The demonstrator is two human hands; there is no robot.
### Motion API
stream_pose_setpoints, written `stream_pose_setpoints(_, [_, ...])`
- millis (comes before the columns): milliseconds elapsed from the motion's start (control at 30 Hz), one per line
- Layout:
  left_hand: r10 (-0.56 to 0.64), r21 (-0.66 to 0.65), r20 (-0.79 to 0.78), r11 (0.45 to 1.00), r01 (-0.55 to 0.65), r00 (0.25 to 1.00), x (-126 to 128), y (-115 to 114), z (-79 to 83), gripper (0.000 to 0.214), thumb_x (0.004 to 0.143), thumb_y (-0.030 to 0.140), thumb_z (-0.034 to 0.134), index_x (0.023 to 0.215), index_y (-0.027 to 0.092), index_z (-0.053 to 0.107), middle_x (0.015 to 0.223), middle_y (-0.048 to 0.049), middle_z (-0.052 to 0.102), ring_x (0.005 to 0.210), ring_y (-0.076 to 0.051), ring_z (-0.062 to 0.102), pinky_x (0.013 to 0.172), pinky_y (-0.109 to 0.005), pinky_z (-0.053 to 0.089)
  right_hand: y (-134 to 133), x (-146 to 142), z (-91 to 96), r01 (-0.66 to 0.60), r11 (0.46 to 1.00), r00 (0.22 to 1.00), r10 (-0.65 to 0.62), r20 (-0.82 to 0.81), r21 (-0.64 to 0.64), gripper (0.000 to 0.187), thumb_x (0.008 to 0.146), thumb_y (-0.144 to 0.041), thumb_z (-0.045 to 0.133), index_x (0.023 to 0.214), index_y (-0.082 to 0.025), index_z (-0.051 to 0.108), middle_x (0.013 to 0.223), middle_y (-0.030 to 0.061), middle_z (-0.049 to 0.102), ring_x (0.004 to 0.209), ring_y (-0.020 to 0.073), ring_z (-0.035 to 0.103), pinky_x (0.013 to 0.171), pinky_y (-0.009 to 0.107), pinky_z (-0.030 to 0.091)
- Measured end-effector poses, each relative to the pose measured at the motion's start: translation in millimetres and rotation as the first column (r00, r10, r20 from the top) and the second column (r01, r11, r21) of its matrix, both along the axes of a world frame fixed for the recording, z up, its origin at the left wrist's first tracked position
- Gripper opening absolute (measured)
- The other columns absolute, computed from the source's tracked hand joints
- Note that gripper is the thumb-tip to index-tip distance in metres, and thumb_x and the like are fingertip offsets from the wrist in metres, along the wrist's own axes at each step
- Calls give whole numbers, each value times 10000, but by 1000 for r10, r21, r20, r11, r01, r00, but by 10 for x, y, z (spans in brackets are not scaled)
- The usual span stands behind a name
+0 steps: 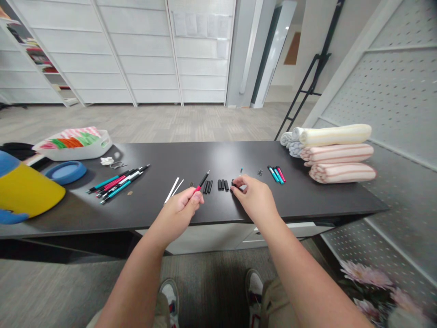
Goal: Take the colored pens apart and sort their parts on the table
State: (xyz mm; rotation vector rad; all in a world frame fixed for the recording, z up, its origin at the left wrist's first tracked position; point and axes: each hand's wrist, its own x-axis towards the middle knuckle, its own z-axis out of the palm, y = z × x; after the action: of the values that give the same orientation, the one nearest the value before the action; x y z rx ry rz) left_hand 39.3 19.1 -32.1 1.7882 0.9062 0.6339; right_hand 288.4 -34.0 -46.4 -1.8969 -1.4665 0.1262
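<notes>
My left hand (184, 203) is closed around a red and black pen (202, 181), its dark end pointing up and to the right. Just above the table, my right hand (251, 193) pinches a small black piece (232, 183) that looks like a pen part; the fingers hide most of it. Short thick black tubes (223, 185) lie side by side between my hands. Thinner black tubes (208, 187) rest in a row by the left fingertips. Narrow white sticks (171, 190) lie left of that hand. Beyond the right hand are a tiny teal piece (241, 170) and small metal bits (260, 172).
Several assembled pens (118, 183) are piled at left, near a blue lid (66, 172), a yellow-blue container (27, 189) and a white basket (102, 145). Teal and red pen barrels (276, 174) lie at right, before rolled towels (341, 154). The dark table's front edge is close.
</notes>
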Motion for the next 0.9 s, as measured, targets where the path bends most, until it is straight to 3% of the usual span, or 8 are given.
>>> stream_pose_setpoints(233, [-35, -94, 57, 995, 40, 998, -51, 29, -45, 416, 1058, 586, 416, 922, 218, 554, 628, 73, 329, 519, -107, 317, 485, -230, 238, -20, 58, -23, -127, 992, 991, 127, -35, 3, 152, 882, -255, 738, 1016, -306, 789, 1005, -18, 783, 690, 167, 630, 700, 319, 468])
stream_pose_setpoints(300, [-29, -39, 20, 999, 30, 999, -55, 19, -16, 414, 1066, 579, 394, 929, 223, 555, 625, 71, 345, 515, -115, 340, 491, -236, 261, -23, 65, -24, -131, 991, 990, 132, -58, 17, 163, 877, -258, 743, 1031, -296, 782, 1028, -9, 768, 665, 152, 611, 699, 318, 471])
stream_pose_setpoints(367, [13, 115, -68, 993, -5, 998, -51, 1, 25, 384, 1079, 546, 381, 977, 230, 573, 653, 52, 447, 552, -133, 440, 538, -248, 330, -28, 55, -13, -145, 988, 982, 150, -115, 45, 170, 888, -289, 739, 1055, -286, 769, 1036, -3, 752, 648, 138, 603, 694, 312, 476])
stream_pose_setpoints(500, [174, 494, -271, 869, -18, 947, -19, -32, 47, 274, 1085, 453, 418, 1174, 235, 557, 951, -47, 709, 814, -221, 680, 701, -301, 444, -69, 9, 39, -271, 959, 898, 284, -335, 85, 303, 895, -427, 752, 1146, -261, 716, 975, -2, 733, 609, 119, 581, 626, 277, 468])
stream_pose_setpoints(633, [233, 657, -452, 740, 145, 861, 43, -49, -31, 249, 1092, 397, 429, 1207, 220, 561, 995, -74, 748, 784, -239, 712, 650, -301, 424, -126, -13, 85, -479, 873, 744, 460, -485, 93, 481, 866, -488, 785, 1258, -233, 670, 911, 4, 730, 607, 119, 551, 581, 252, 442])
stream_pose_setpoints(700, [231, 700, -491, 679, 222, 840, 69, -52, -66, 221, 1097, 360, 435, 1199, 234, 583, 977, -53, 743, 780, -220, 705, 640, -291, 409, -141, -15, 95, -489, 870, 751, 458, -475, 65, 381, 900, -490, 746, 1169, -221, 717, 850, 7, 734, 621, 127, 562, 588, 251, 436])
stream_pose_setpoints(800, [224, 746, -483, 612, 264, 846, 84, -54, -92, 203, 1100, 337, 445, 1173, 251, 614, 966, -32, 717, 812, -194, 682, 661, -282, 409, -144, -23, 109, -462, 887, 828, 430, -359, -4, 279, 971, -462, 653, 921, -211, 764, 755, 8, 730, 637, 139, 579, 595, 253, 415])
stream_pose_setpoints(900, [207, 766, -477, 574, 289, 854, 81, -62, -104, 211, 1102, 337, 445, 1144, 249, 632, 926, -27, 680, 834, -194, 652, 702, -292, 422, -138, -38, 129, -476, 879, 838, 443, -318, -30, 274, 978, -452, 645, 916, -221, 779, 741, -1, 737, 640, 140, 593, 587, 245, 405])
